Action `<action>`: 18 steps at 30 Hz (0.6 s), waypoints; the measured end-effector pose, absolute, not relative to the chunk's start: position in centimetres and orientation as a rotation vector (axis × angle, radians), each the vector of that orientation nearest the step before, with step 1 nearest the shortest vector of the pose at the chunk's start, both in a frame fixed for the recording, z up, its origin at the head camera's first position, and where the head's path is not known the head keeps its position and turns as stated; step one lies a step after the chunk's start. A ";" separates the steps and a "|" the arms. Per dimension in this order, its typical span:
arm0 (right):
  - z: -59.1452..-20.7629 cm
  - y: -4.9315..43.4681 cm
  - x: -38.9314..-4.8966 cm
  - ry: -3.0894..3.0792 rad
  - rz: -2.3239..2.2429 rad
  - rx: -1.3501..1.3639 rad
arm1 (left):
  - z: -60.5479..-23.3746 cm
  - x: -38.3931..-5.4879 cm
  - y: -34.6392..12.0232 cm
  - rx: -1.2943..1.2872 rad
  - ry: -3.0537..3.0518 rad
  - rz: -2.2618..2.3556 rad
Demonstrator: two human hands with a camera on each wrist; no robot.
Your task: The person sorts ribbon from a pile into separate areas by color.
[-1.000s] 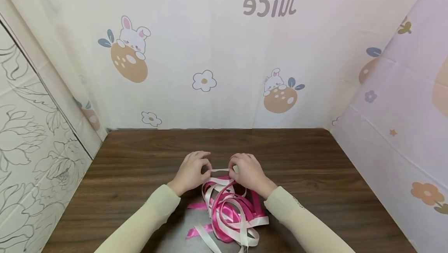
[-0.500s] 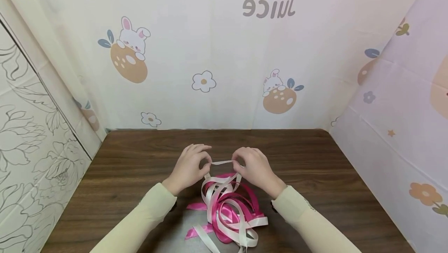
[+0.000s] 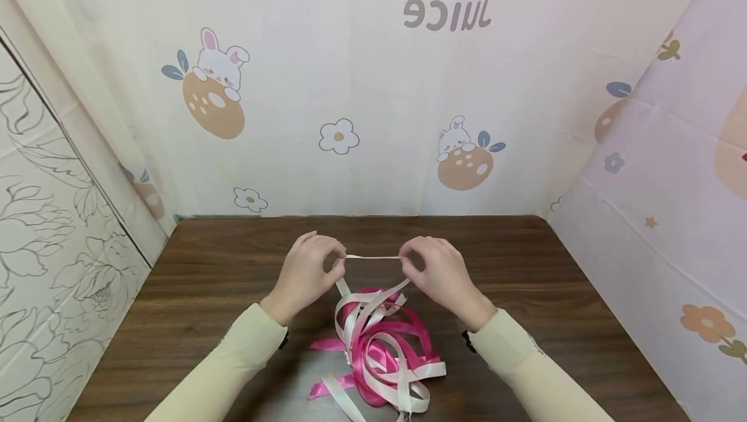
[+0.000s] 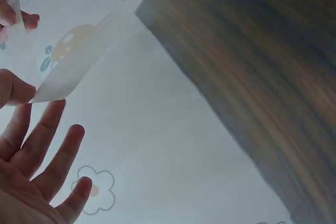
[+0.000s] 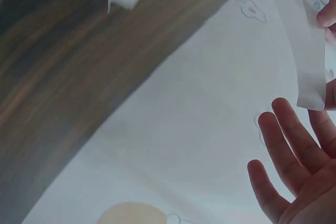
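A stretch of white ribbon (image 3: 376,257) runs taut between both hands, above the far side of a loose heap. Thumb and finger of my left hand (image 3: 305,274) pinch it at one side; the other fingers are spread in the left wrist view. My right hand (image 3: 445,274) pinches the opposite side, its remaining fingers loosely extended. From each pinch the white ribbon (image 4: 84,64) slopes down toward the heap, also as the ribbon (image 5: 304,51) in the right wrist view. Pink ribbon (image 3: 328,345) lies tangled with the white loops on the table.
The dark wood-grain table (image 3: 222,279) ends at a printed cloth backdrop (image 3: 385,85) behind it. More patterned cloth (image 3: 659,182) hangs on the right, and a panel with flower outlines (image 3: 52,247) stands on the left. Loose ribbon ends lie toward the front.
Both hands have risen away from the heap and moved apart, lengthening the taut stretch of white ribbon. White strands have lifted from the heap beneath them.
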State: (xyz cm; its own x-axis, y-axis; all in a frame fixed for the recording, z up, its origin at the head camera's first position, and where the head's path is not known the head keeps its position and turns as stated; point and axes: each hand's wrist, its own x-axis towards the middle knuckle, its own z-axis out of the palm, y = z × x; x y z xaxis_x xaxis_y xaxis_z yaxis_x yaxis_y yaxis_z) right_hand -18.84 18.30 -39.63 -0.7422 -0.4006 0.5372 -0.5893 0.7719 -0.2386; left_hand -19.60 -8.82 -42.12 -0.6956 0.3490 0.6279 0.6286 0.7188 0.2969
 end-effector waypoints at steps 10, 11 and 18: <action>-38.0 19.5 -18.5 -2.424 0.575 0.724 | -41.3 -19.8 -9.3 -0.722 -2.277 -0.645; -37.9 19.6 -18.5 -2.426 0.575 0.721 | -41.4 -19.8 -9.4 -0.722 -2.272 -0.640; -37.7 20.7 -18.5 -2.443 0.550 0.666 | -41.4 -20.0 -10.5 -0.742 -2.192 -0.671</action>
